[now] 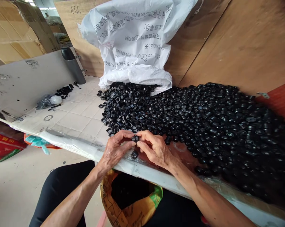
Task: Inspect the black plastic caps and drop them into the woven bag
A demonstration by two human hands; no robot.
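Near the table's front edge, my left hand and my right hand meet around a small black plastic part. Thumb and fingertips of each hand pinch it from opposite sides. Just below it, another black part lies at the edge. Behind my hands spreads a pile of black ring-like parts, which spills from the mouth of a white printed sack. To the right it joins a large heap of glossy black parts.
An open yellow bag with dark contents stands below the table edge. A dark bottle, a small plastic bag and a flat ring are on the left. Wooden boards rise behind the heap.
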